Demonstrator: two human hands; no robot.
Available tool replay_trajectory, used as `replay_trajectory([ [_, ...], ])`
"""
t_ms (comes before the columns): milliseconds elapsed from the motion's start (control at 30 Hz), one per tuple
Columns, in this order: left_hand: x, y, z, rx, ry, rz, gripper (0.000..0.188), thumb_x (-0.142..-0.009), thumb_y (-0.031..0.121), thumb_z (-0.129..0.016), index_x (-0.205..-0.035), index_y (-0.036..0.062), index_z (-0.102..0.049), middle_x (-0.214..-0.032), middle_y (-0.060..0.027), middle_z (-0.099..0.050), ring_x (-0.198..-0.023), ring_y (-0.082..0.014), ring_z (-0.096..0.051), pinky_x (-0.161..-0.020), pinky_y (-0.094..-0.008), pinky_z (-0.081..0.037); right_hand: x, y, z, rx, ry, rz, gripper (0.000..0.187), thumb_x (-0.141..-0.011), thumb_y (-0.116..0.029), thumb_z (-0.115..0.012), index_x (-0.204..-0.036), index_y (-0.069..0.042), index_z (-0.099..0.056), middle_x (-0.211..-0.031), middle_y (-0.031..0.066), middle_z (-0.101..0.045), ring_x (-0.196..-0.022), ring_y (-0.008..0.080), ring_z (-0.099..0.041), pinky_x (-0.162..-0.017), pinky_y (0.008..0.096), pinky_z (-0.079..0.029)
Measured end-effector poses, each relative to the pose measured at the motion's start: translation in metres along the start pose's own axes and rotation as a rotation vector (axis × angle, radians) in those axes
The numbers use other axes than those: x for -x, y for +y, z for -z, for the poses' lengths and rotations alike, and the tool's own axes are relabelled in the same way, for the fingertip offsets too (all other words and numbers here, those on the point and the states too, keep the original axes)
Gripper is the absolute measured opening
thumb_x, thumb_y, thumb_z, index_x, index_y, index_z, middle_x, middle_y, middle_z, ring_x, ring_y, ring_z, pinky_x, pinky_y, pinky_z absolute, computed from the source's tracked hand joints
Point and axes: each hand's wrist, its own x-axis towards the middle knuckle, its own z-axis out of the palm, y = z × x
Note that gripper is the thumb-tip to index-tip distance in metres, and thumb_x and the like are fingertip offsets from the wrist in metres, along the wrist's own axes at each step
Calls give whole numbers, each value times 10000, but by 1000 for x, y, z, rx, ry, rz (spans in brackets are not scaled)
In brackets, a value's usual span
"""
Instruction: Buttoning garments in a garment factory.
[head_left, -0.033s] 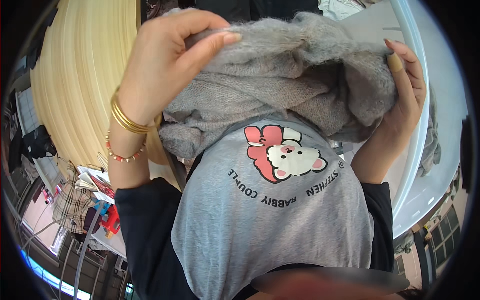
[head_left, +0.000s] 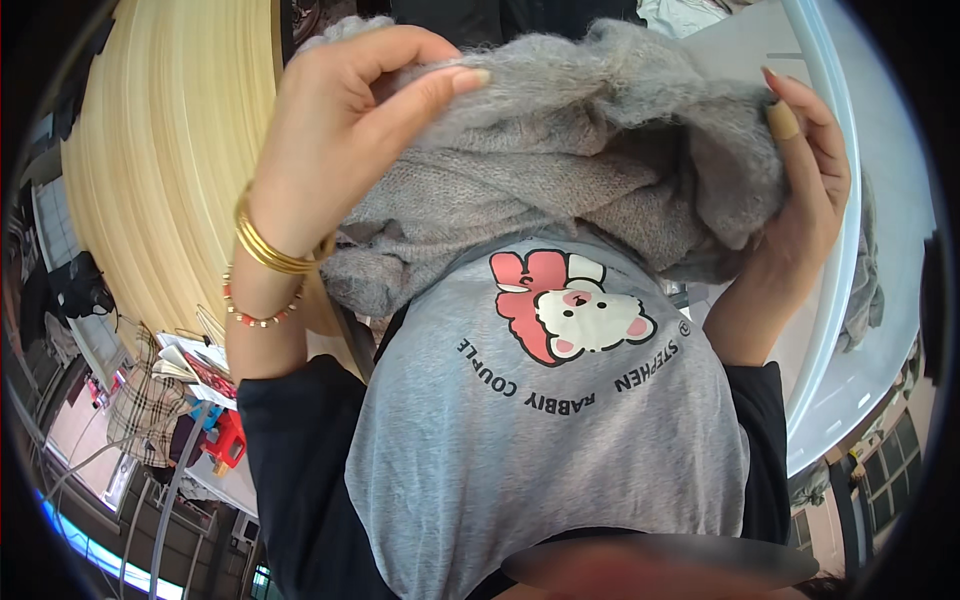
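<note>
In the head view, a fuzzy grey knitted garment [head_left: 570, 150] was bunched across the upper centre of the frame, held up close to the person's chest between both hands. The left hand [head_left: 340, 140] sat at upper left, its grip clenched on the garment's upper left edge, with the thumb laid flat over the top of the knit and the fingers curled behind the fabric. Gold bangles [head_left: 268, 245] and a beaded bracelet [head_left: 255, 312] ringed the left wrist just below that hand. The right hand [head_left: 805, 170] sat at upper right, its grip grasping the garment's right side; a tan plaster [head_left: 782, 120] wrapped one raised finger, and the remaining fingers were hidden behind the fabric. Below the garment, filling the centre and lower centre of the frame, lay the person's grey top with a pink-and-white cartoon animal print [head_left: 560, 310]; dark sleeves covered both upper arms. A pale wooden surface [head_left: 170, 170] curved along the left side of the frame. A white tabletop [head_left: 860, 330] with a light rim ran along the right side, behind the right hand. Plaid fabric [head_left: 145, 405] and a red object [head_left: 225, 440] lay at lower left, too small to identify further.
</note>
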Motion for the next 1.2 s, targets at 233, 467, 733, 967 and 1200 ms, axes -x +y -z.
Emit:
replay_trajectory([
  [233, 1, -3, -70, 583, 136, 14, 158, -942, 139, -651, -1006, -4, -668, -726, 56, -615, -658, 11, -497, -551, -167, -379, -1, 21, -42, 334, -662, 138, 279, -728, -119, -771, -985, -19, -727, -793, 46, -592, -732, 142, -538, -649, 259, -388],
  [467, 2, -9, -77, 518, 217, -14, 143, -930, 120, -651, -997, -3, -678, -776, -2, -640, -663, -21, -544, -561, -192, -420, -8, 30, -63, 536, -467, 272, 234, -719, -96, -798, -912, -1, -705, -794, 26, -597, -752, 134, -559, -679, 253, -425],
  [733, -5, -24, -73, 344, 420, -245, 108, -900, 90, -678, -944, -9, -673, -811, -1, -583, -662, -47, -540, -558, -193, -411, -7, 47, -67, 234, -526, 166, 119, -801, -32, -734, -912, 7, -716, -754, 5, -541, -696, 95, -492, -597, 235, -361],
  [967, -1, -21, -65, 1324, 12, 234, 160, -917, 109, -650, -1040, 11, -678, -1006, -30, -677, -901, -91, -616, -853, -242, -459, -7, 45, -61, 103, -600, 177, 109, -812, -8, -713, -919, 10, -723, -751, 17, -544, -684, 99, -483, -596, 233, -347],
  [1200, -1, -24, -74, 1340, -94, 159, 233, -930, 102, -630, -1135, -7, -651, -1050, -67, -695, -1003, -113, -619, -933, -264, -455, -13, 51, -54, 106, -656, 232, 118, -825, -36, -708, -934, 8, -719, -755, 21, -539, -685, 101, -473, -589, 245, -337],
])
